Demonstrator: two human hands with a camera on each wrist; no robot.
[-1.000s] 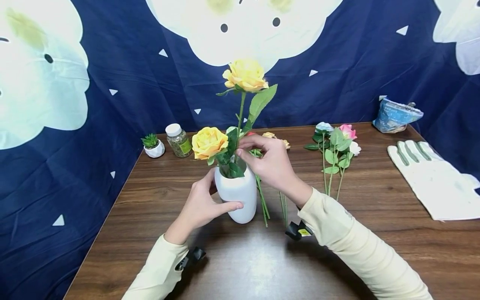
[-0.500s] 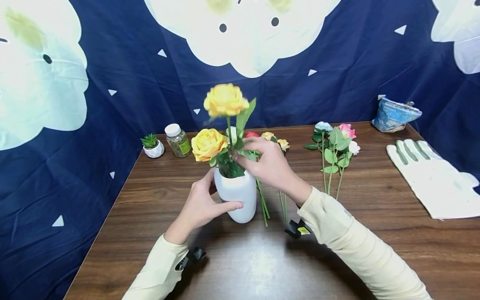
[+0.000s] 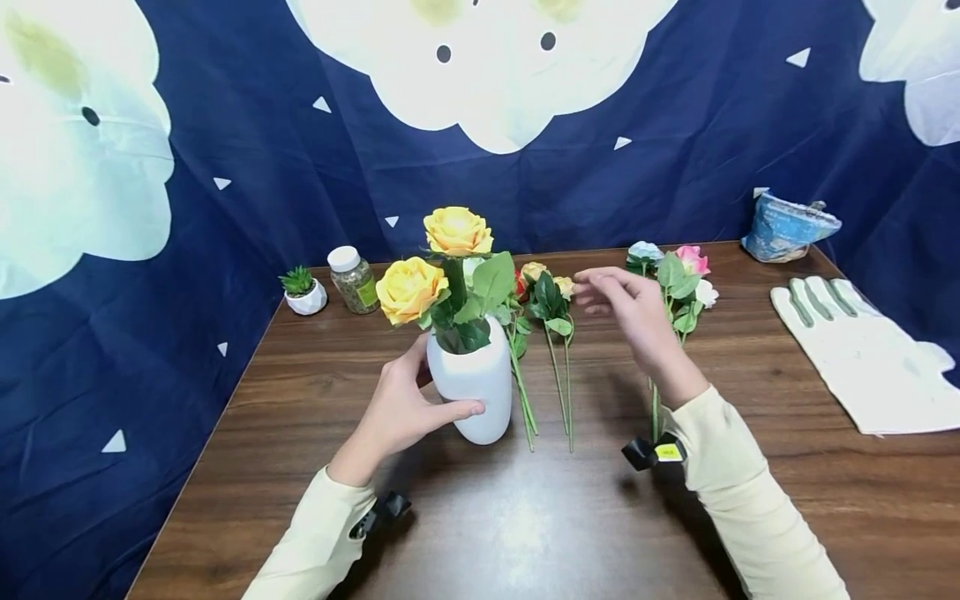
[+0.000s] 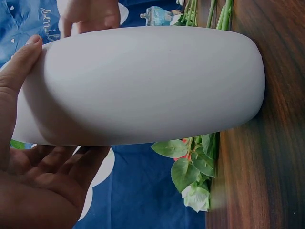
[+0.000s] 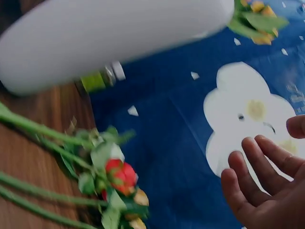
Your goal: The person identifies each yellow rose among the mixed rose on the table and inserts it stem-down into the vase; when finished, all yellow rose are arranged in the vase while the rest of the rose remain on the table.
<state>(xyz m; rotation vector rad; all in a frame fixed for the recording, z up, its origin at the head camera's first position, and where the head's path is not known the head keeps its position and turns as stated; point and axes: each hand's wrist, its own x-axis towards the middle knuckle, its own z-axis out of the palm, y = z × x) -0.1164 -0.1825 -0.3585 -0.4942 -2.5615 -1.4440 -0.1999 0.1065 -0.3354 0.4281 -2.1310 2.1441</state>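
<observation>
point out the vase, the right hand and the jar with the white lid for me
Vase [image 3: 477, 379]: head view, on the middle of its white wall.
Right hand [image 3: 637, 315]: head view, on the back of the hand.
Jar [image 3: 351, 287]: head view, on its clear side.

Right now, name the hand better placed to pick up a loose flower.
Probably the right hand: it holds nothing and hangs near the small yellow flowers. The left hand grips the vase.

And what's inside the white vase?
Two yellow roses and their green leaves poke out of the white vase. Its sides cover everything deeper, so the stem ends and the bottom inside can't be seen.
</observation>
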